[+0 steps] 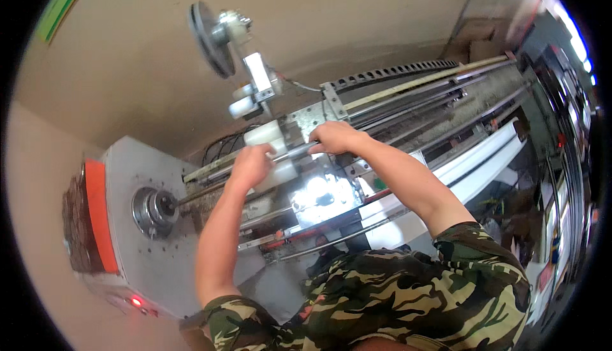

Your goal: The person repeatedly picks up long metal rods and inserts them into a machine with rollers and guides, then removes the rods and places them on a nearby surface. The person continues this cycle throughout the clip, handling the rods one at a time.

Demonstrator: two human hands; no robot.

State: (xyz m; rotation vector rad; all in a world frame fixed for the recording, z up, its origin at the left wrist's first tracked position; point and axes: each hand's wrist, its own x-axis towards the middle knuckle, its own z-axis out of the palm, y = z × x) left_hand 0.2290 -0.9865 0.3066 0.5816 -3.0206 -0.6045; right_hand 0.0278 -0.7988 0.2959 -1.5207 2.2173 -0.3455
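Note:
A shiny metal rod (298, 152) lies across the carriage of a long lathe-like machine, beside white plastic blocks (264, 134). My left hand (252, 167) is closed on the rod's left part, right by the blocks; its fingertips are partly hidden. Further right along the same rod, my right hand (335, 138) has its fingers curled round it from above. A round metal chuck (155, 212) sits on the grey headstock (137, 166) to the left, with a thinner bar reaching from it toward my left hand. Just below the hands, a bright metal plate (322, 198) glares under strong light.
A grey grooved wheel (210, 40) stands on a bracket behind the carriage, with white rollers (241, 107) below it. Rails (421, 105) and a black cable chain (395, 73) run to the far right. A white trough (472, 160) lines the near side. A red light (136, 301) glows lower left.

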